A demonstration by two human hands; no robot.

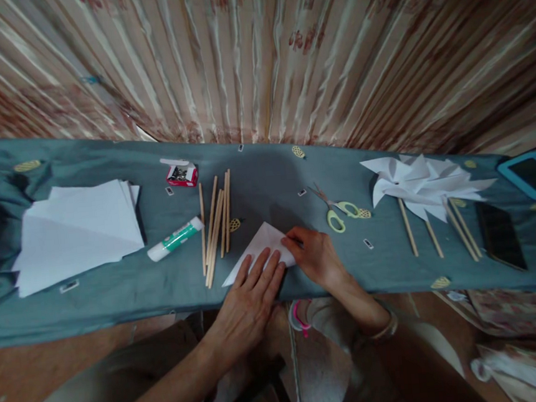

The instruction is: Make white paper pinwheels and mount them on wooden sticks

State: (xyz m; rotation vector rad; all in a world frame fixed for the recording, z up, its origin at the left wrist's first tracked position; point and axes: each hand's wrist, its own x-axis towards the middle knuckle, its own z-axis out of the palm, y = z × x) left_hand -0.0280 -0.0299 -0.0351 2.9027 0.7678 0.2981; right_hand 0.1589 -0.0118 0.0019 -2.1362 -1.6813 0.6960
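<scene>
A white sheet of paper (267, 233), folded into a triangle, lies near the front edge of the cloth-covered table. My left hand (252, 293) rests flat on it, fingers stretched out across the paper. At the paper's right side, my right hand (317, 256) pinches the edge between thumb and fingers. Left of the paper lie several wooden sticks (214, 231) and a glue stick (175, 239). Scissors with pale green handles (337, 210) lie beyond my right hand, their blades slightly apart.
A stack of white paper (82, 226) lies at the left. Behind the glue stick stands an open red box (182, 173) of small metal pieces. On the right are paper pinwheels (419, 181) on sticks, a dark phone (500, 235) and a blue-framed device (535, 176). A curtain (255, 58) hangs behind the table.
</scene>
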